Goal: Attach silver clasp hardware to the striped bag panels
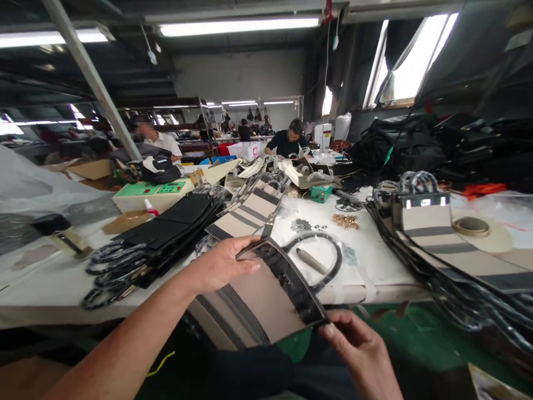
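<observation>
Bright window (422,64), green floor (416,330)

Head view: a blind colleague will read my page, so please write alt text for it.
A person's left hand and right hand hold a striped panel, beige and dark, with a looped dark handle, at a white worktable. Black panels lie on the left, more striped panels on the right, small gold-coloured pieces between. Other people are beyond.

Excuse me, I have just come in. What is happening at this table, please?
A person's left hand and right hand hold a striped panel by two corners of its dark end, in front of the white table. A looped dark handle extends from that end over it. Similar striped panels lie stacked on the right.
</observation>
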Demonstrator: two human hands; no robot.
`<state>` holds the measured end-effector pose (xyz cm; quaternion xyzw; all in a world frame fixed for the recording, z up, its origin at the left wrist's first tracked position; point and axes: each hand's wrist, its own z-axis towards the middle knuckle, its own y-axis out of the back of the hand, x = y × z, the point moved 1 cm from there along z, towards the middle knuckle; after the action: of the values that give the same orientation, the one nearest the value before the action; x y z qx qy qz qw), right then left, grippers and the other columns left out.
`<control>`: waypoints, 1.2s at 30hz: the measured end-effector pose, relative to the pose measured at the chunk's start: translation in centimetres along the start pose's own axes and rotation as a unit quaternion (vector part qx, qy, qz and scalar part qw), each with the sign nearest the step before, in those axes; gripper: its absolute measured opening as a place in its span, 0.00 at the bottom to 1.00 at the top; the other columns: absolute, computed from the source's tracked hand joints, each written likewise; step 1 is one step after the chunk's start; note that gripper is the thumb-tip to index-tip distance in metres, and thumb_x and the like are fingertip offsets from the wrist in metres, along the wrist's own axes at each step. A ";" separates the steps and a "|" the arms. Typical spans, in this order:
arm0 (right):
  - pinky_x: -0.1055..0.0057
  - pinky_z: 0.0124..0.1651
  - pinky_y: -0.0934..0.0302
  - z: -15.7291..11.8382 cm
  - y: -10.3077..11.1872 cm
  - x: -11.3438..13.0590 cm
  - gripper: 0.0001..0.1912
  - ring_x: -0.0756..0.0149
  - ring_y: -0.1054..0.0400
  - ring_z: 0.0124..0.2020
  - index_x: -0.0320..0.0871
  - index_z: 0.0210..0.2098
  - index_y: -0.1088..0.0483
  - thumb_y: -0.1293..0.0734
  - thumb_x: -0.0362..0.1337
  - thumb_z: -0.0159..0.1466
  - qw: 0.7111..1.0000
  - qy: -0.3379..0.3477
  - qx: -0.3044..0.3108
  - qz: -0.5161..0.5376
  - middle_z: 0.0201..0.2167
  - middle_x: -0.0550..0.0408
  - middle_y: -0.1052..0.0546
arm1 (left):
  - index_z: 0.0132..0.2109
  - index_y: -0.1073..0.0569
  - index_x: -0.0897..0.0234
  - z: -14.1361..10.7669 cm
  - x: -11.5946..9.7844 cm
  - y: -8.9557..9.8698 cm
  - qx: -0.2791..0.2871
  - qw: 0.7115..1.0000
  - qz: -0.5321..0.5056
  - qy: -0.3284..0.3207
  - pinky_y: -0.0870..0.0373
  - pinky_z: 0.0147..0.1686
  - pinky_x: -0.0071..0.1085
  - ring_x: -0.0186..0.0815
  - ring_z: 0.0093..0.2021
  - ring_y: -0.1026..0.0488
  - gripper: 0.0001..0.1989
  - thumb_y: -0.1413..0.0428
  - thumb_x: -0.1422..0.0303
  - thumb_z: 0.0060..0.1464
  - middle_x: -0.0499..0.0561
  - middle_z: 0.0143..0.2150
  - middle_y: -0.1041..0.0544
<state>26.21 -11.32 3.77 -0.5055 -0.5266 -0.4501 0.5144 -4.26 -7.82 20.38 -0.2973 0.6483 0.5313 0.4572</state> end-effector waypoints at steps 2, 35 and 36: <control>0.69 0.36 0.34 -1.5 0.6 -2.7 0.19 0.59 0.29 0.32 0.43 0.29 0.22 0.21 0.54 0.53 0.998 -0.023 0.026 -0.045 0.27 0.54 0.23 | 0.62 0.25 0.65 1.0 2.6 -1.9 0.048 0.998 0.014 0.041 0.34 0.64 0.41 0.47 0.58 0.24 0.28 0.36 0.64 0.54 0.54 0.58 0.20; 0.58 0.52 0.29 13.4 -5.3 -4.7 0.13 0.54 0.23 0.48 0.47 0.51 0.20 0.36 0.37 0.72 0.856 0.246 0.084 -0.446 0.50 0.47 0.20 | 0.52 0.21 0.58 7.6 16.3 -9.2 -0.082 0.953 0.278 0.087 0.30 0.56 0.40 0.46 0.57 0.26 0.18 0.34 0.71 0.52 0.53 0.56 0.21; 0.59 0.52 0.29 13.4 -5.3 -5.0 0.14 0.54 0.23 0.47 0.47 0.51 0.20 0.36 0.37 0.72 0.855 0.249 0.078 -0.449 0.50 0.48 0.20 | 0.51 0.21 0.58 6.8 16.5 -9.8 -0.116 0.946 0.299 0.055 0.33 0.59 0.44 0.47 0.59 0.28 0.16 0.35 0.71 0.55 0.53 0.58 0.22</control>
<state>19.58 1.19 -1.89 -0.0438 -0.5840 -0.7005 0.4078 -0.53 -2.20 1.20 -0.1700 0.6657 0.6976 0.2034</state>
